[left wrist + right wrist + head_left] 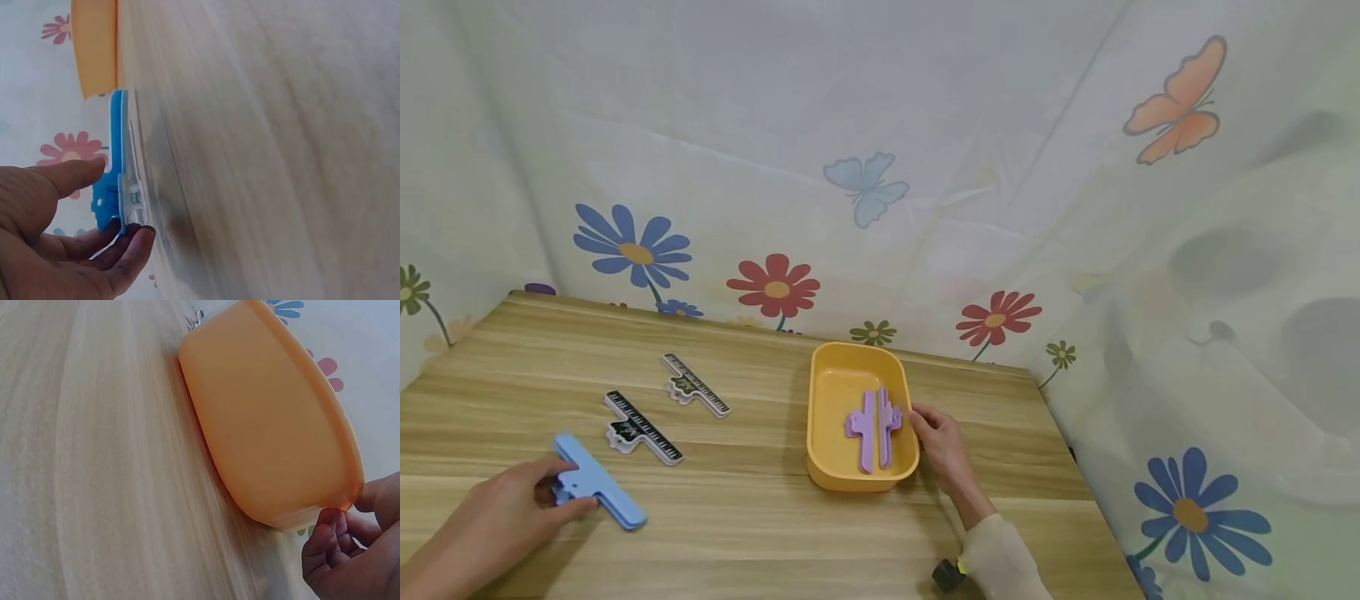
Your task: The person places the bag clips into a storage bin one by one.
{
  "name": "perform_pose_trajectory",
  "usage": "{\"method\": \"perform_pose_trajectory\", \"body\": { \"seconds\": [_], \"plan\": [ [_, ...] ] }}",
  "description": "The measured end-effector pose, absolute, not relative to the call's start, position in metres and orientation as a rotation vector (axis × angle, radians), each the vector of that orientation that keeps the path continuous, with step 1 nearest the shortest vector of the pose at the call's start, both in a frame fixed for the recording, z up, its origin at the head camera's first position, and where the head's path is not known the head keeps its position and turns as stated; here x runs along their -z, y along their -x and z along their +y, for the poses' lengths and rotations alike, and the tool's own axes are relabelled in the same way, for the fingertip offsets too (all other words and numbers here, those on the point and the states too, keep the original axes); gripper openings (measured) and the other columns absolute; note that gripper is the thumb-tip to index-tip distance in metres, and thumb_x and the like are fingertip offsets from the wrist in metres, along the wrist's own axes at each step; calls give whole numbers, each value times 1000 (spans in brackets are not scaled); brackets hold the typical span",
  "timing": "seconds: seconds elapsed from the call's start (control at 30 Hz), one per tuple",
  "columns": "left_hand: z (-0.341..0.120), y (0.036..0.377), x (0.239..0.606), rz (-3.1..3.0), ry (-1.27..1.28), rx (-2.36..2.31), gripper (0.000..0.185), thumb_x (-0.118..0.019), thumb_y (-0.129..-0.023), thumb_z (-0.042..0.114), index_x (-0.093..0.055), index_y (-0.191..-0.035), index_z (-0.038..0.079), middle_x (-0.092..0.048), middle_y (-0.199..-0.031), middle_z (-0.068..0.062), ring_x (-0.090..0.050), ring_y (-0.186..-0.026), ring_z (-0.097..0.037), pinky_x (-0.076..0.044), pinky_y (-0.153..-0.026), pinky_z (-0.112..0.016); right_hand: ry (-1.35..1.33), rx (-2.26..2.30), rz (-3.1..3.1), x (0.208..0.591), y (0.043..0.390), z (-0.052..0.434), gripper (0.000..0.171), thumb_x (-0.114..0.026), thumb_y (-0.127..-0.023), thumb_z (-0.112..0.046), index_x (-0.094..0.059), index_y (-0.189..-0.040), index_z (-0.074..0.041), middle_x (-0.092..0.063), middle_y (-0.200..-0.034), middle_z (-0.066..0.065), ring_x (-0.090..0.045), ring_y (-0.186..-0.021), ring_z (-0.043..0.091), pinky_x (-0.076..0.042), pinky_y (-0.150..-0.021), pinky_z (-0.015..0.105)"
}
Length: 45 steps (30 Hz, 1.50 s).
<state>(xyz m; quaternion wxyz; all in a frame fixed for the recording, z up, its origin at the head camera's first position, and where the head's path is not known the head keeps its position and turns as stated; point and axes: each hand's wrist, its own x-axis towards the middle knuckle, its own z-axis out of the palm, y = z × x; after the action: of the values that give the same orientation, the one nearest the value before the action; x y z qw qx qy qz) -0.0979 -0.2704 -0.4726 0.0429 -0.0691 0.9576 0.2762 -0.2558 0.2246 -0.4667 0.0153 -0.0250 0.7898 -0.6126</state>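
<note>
A blue clip [597, 483] with a long flat bar is in my left hand [505, 517], gripped between thumb and fingers at its handle side. In the left wrist view the blue clip [117, 156] stands edge-on, close over the wooden surface. My right hand [942, 446] pinches the right rim of a yellow bin [820, 479], thumb and fingertips on either side in the right wrist view. Inside the bin lie two purple clips [868, 433], side by side. Two piano-key patterned clips [651, 433] lie on the table beyond my left hand.
The wood-grain table [737, 533] meets a hanging cloth [970, 217] printed with flowers and butterflies along its back and right sides. A small black object [948, 575] is beside my right sleeve [1000, 554] at the near edge of view.
</note>
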Motion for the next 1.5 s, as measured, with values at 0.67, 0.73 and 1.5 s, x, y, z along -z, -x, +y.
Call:
{"method": "perform_pose_trajectory", "body": {
  "seconds": [0.67,0.73,1.5],
  "plan": [
    [-275,91,447,3223,334,-1225,62,-83,-86,7,-51,-131,-22,-53,-112,-43,-66,-91,-55,-56,-57,-26,123,1897,2415,440,241,217,37,-54,-106,-5,-56,-136,16,-63,-126,33,-66,-109,34,-58,-86,38],
    [-274,92,442,3231,328,-1280,61,-81,-86,1,-49,-132,-23,-51,-112,-41,-64,-92,-56,-50,-55,-14,139,1906,2414,437,238,216,37,-54,-106,-5,-55,-136,17,-63,-125,33,-66,-107,33,-58,-85,36],
    [-278,100,403,3214,167,-1289,58,-76,-93,3,-46,-135,-24,-50,-115,-40,-64,-90,-53,-54,-59,-21,95,1940,2427,464,255,223,38,-57,-107,-12,-59,-137,11,-66,-125,26,-66,-97,17,-55,-74,23]
  ]
}}
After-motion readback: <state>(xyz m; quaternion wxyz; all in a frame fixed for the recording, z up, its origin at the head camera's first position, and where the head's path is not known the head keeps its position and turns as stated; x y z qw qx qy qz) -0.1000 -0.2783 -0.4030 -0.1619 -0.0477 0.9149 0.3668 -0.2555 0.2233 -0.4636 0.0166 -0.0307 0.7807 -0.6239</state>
